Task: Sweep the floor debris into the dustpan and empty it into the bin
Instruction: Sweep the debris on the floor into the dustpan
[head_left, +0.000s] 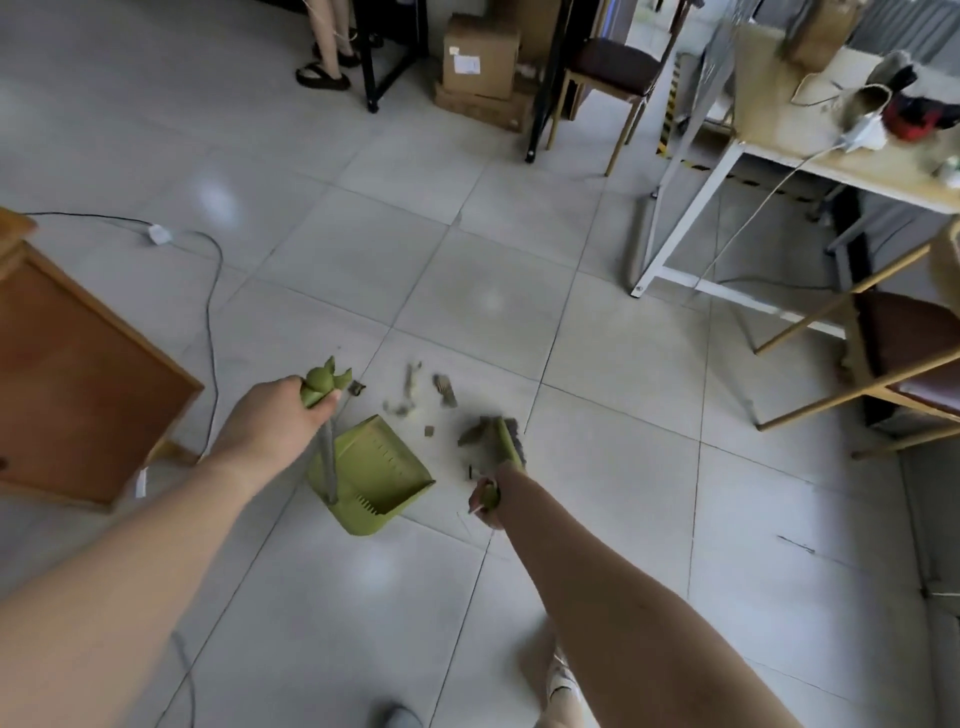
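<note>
Left hand (270, 415) fingers clamp the green plastic dustpan (371, 475) handle; right hand (485, 501) fingers grip the green broom (506, 439), just right of the dustpan, beside scattered brown debris (415, 395).

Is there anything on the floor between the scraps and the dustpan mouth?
Nothing visible. Bare tile lies between the debris and the open dustpan. The broom, in the right hand, sits to the right of the scraps. The left hand holds the dustpan handle.

Left hand (275, 410) grips dustpan (379, 473); right hand (485, 501) grips broom (506, 436).
</note>
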